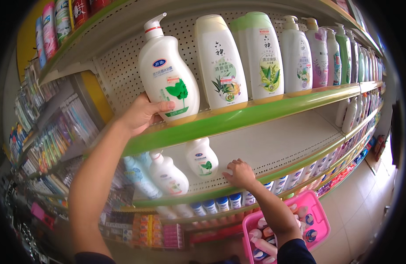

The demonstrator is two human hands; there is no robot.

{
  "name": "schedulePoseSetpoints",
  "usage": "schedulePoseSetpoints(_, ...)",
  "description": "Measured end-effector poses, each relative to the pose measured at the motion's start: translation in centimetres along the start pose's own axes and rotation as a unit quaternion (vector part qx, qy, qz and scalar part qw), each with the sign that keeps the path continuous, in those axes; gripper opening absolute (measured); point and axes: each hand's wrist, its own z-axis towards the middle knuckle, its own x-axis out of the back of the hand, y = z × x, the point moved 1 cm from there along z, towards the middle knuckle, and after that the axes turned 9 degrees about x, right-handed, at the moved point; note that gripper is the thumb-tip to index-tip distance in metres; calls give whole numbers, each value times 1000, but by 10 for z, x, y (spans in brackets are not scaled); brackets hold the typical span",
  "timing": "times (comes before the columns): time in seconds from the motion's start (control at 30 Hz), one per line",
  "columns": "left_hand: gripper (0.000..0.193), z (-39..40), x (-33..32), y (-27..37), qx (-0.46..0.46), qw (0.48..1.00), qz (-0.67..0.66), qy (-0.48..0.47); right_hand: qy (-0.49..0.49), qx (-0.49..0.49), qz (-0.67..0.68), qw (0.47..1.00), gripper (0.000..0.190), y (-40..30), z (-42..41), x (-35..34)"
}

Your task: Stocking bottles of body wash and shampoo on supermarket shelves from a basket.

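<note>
My left hand (139, 115) grips the lower side of a large white pump bottle of body wash (166, 69), with the thumb across its front. The bottle stands at the left end of the green-edged upper shelf (249, 115). Over the shelf below, my right hand (240, 173) is empty, its fingers loosely bent and apart. Just left of it stands a white bottle (202, 158) with a green leaf print; a small gap shows between them. Farther left are a white pump bottle (168, 173) and a light-blue bottle (142, 176), both leaning in this view.
White Liushen bottles (222, 66) and a row of pump bottles (321, 56) line the upper shelf. A pink plastic basket (321, 217) filled with bottles sits below my right forearm. Packaged toothbrushes (51, 142) hang at left. Blue-capped bottles (222, 203) occupy a lower shelf.
</note>
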Motion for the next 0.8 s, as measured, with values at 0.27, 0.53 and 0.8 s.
schedulePoseSetpoints(0.27,52,3,0,-3,13,999,-30,-14,-7,-6,4,1000,33,3,0,-2)
schedulePoseSetpoints(0.53,53,3,2,-4,19,999,-17,-19,-1,-60,278,959,59,14,22,-8)
schedulePoseSetpoints(0.8,50,3,0,-4,10,1000,-6,-18,-33,-40,365,930,66,4,48,-15)
